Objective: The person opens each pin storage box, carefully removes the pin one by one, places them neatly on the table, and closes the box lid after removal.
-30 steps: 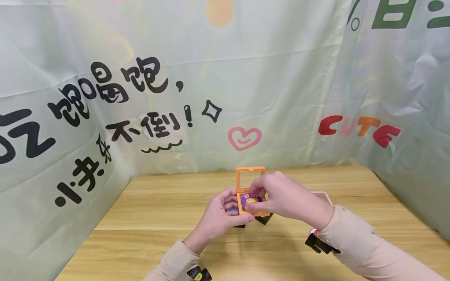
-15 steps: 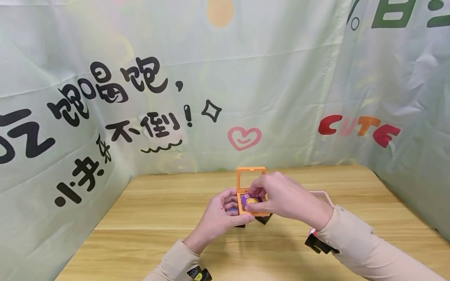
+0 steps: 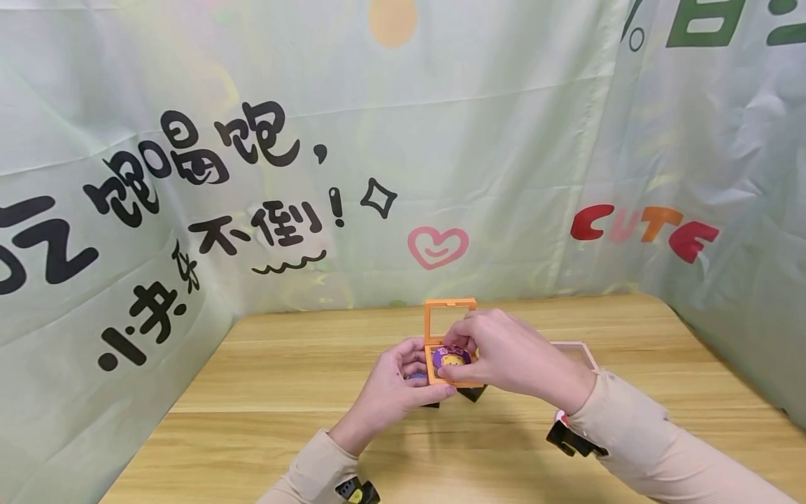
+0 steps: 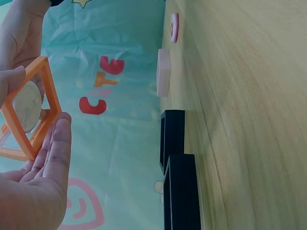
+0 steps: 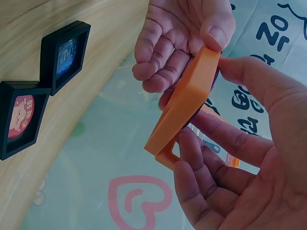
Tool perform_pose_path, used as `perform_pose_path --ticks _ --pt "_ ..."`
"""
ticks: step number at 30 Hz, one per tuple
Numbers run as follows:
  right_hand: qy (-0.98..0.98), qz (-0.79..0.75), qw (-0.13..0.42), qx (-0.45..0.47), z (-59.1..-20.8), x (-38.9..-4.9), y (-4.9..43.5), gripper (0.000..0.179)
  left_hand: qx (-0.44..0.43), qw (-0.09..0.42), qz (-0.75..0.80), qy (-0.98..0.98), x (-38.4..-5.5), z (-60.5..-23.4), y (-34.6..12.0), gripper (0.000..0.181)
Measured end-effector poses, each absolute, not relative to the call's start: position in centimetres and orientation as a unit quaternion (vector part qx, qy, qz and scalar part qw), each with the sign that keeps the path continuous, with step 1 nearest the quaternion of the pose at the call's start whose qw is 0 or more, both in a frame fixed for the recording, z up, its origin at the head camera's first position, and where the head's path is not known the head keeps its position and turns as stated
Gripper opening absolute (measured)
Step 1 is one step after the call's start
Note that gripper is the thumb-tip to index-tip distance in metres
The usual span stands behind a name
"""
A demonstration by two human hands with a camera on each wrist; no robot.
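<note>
My left hand (image 3: 398,381) grips an orange hinged display frame (image 3: 450,303) above the table, thumb along its near edge and fingers at its left side. The frame's lid stands open, tipped up at the back. Against the clear film of the lower half lies a round purple badge (image 3: 455,359) with a yellow figure. My right hand (image 3: 510,357) pinches this badge between thumb and fingers from the right, covering part of it. In the left wrist view, the badge's pale round back (image 4: 27,106) shows through the film. The right wrist view has the orange frame (image 5: 192,93) edge-on.
Two black display frames stand on the table beneath the hands, one with a blue piece (image 5: 66,56), the other with a red round badge (image 5: 21,116). Farther right are a pink frame (image 4: 163,73) and a small round pink-red piece (image 4: 174,27). Printed cloth (image 3: 504,140) encloses the table.
</note>
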State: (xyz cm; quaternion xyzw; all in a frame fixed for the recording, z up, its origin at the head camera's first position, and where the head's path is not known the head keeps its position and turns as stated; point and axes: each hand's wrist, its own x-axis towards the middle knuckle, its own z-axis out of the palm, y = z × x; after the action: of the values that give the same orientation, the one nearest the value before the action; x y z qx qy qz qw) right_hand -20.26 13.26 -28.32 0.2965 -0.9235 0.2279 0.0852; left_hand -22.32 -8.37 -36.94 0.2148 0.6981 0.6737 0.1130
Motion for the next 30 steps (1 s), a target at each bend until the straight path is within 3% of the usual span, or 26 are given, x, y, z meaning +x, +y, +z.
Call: perform_pose_path --ticks 18,30 --pt "-0.932 0.220 0.098 0.269 -28.2 -19.9 13.7 0.025 0.214 0.114 0.671 0.701 -22.4 -37.0 -8.5 0.070" --pt "-0.931 0.221 0.101 0.272 -28.0 -19.9 14.6 0.018 0.220 0.113 0.674 0.696 -22.5 -37.0 -8.5 0.066"
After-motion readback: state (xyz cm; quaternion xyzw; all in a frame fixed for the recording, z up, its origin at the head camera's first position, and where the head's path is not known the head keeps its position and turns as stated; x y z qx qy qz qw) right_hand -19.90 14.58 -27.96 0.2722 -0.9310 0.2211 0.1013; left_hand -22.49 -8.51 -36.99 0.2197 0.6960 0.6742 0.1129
